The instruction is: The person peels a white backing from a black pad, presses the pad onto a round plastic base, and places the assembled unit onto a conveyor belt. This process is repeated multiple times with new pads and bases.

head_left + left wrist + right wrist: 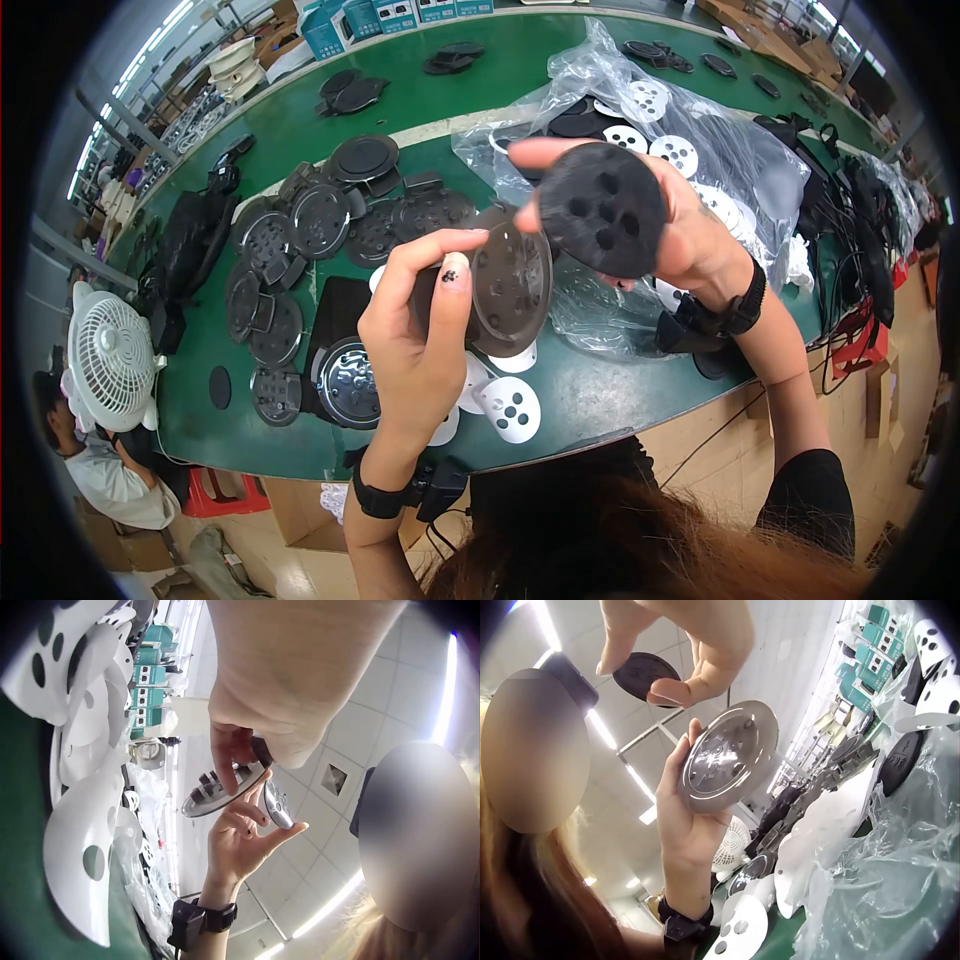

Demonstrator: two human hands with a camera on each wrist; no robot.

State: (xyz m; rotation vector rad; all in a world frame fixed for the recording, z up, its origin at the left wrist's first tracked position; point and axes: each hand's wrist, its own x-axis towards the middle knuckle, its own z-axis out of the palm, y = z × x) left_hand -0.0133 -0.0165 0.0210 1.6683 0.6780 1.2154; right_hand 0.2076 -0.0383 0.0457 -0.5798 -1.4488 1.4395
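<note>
Left grip (410, 335) and right grip (700, 230) are both clenched on something, raised above the long green counter (420, 100). A clear plastic bag (610, 325) spreads over its right half; a white fan (110, 345) stands by its left edge. Pinched in the left grip is a glossy dark disc (515, 290); near that, the right grip clasps a smaller matte black disc (590, 180).

Blk disc (601, 212) (tilted) nr glossy plate (511, 287)
</note>
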